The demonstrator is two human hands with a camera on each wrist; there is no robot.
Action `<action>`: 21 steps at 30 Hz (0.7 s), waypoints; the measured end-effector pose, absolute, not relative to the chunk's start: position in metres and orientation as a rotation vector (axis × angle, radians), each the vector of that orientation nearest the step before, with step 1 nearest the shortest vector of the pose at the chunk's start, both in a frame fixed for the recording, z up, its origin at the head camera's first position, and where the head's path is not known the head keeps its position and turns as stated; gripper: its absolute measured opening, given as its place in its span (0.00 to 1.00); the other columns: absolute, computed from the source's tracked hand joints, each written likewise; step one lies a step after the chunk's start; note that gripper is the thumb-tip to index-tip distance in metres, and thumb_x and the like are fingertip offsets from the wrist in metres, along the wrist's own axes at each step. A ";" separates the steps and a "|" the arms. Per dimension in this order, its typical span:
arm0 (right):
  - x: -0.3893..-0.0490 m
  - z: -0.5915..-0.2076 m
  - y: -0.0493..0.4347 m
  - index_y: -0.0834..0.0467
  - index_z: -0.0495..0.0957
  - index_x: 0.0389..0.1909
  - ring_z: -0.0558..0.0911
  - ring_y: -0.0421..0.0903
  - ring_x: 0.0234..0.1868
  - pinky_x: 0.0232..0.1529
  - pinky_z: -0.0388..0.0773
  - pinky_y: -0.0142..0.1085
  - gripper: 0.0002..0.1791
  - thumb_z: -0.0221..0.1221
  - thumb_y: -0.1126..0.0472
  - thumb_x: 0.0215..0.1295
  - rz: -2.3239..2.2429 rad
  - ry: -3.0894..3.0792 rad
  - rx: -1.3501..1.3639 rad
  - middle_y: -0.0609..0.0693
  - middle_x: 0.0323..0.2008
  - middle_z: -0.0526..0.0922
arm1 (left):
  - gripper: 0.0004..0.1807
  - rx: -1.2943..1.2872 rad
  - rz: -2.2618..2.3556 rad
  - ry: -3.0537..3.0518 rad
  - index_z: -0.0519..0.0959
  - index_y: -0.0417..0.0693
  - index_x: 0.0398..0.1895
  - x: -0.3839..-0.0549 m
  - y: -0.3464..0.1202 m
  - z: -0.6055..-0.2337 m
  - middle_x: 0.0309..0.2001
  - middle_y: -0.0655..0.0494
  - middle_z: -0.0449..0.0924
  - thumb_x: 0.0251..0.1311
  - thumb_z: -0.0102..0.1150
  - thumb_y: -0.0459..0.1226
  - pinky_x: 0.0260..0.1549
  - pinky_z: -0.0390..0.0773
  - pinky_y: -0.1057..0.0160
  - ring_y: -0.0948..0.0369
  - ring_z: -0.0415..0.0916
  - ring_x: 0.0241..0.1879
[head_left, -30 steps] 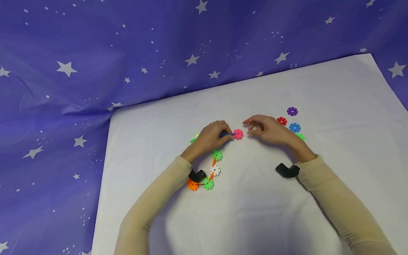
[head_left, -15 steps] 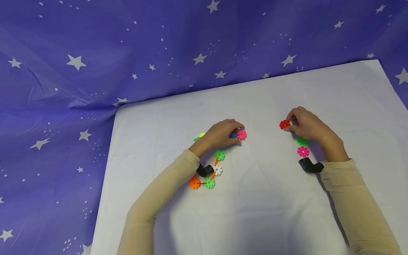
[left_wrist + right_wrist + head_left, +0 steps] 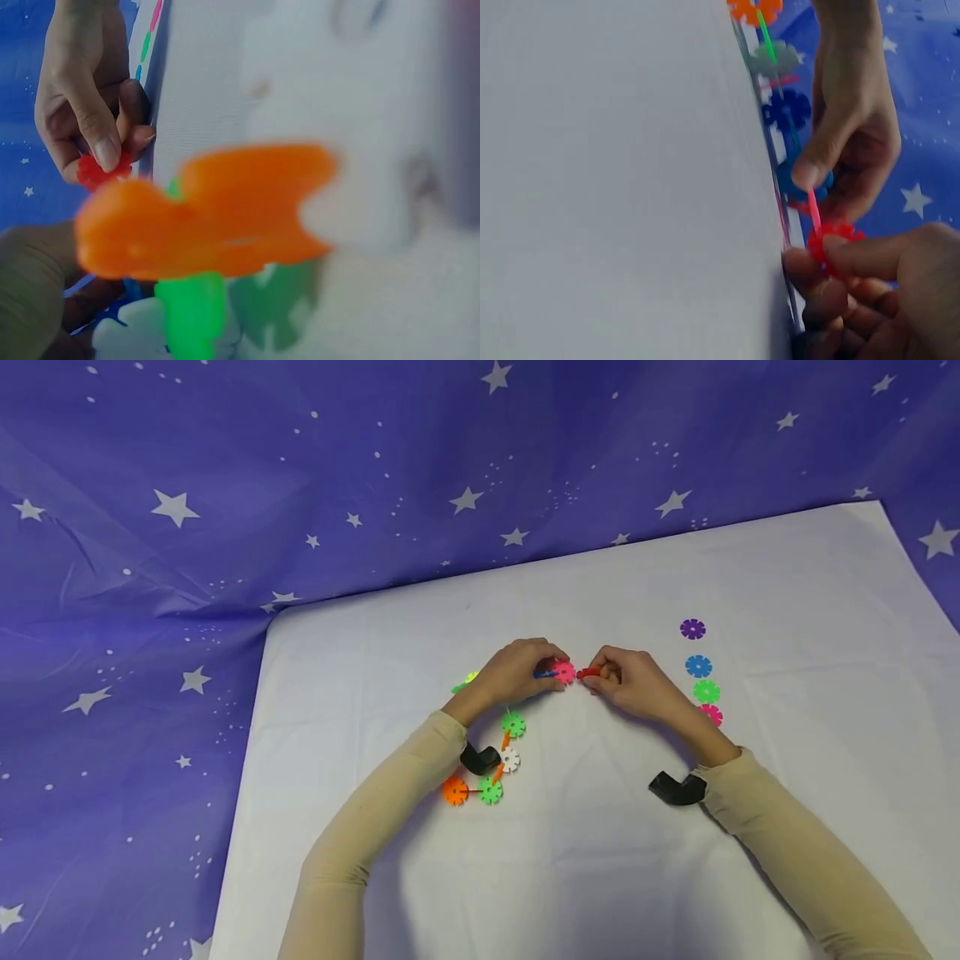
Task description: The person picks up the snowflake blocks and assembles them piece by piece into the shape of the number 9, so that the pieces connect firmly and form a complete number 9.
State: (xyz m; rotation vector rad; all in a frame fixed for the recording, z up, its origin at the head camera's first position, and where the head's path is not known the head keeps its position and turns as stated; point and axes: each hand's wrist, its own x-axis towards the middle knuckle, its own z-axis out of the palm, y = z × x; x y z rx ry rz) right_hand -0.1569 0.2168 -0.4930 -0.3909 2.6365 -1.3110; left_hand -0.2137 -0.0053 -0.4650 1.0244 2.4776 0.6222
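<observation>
A red notched plastic disc [image 3: 588, 673] is pinched on edge between the thumb and fingers of my right hand [image 3: 633, 683]. In the head view it meets the edge of a pink notched disc [image 3: 564, 672]. My left hand [image 3: 517, 670] grips that pink disc, thumb and forefinger at its rim, with a blue disc [image 3: 546, 674] joined behind it. The right wrist view has the pink disc [image 3: 814, 211] edge-on against the red disc [image 3: 847, 234]. These belong to a chain of interlocked discs, including a green disc [image 3: 513, 725] and a white disc [image 3: 510, 760]; my left hand hides part of it.
Loose discs lie in a column at the right: purple [image 3: 693, 629], blue [image 3: 699, 666], green [image 3: 707, 692] and pink [image 3: 710, 716], the last partly behind my right forearm. An orange chain disc [image 3: 455, 791] lies near my left sleeve. A starry purple curtain [image 3: 375, 485] hangs behind the white-covered table [image 3: 585, 860].
My right hand went from beside the pink disc to the right-hand column, picked up the red disc and brought it back left to the pink disc. My left hand stayed at the chain's end.
</observation>
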 end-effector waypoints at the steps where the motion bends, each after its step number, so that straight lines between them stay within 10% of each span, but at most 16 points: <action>1: -0.157 -0.494 0.214 0.60 0.78 0.32 0.71 0.42 0.23 0.25 0.67 0.30 0.05 0.65 0.64 0.62 -1.311 2.646 -0.383 0.49 0.22 0.77 | 0.22 1.029 0.629 2.475 0.80 0.50 0.56 -0.214 -0.006 -0.466 0.43 0.59 0.80 0.60 0.67 0.46 0.44 0.71 0.66 0.64 0.71 0.39; 21: -0.156 -0.500 0.202 0.59 0.77 0.24 0.67 0.38 0.17 0.19 0.61 0.30 0.09 0.66 0.64 0.61 -1.347 2.695 -0.391 0.48 0.16 0.76 | 0.22 0.996 0.799 2.421 0.80 0.45 0.56 -0.214 -0.010 -0.471 0.43 0.55 0.85 0.60 0.67 0.42 0.39 0.73 0.70 0.65 0.75 0.35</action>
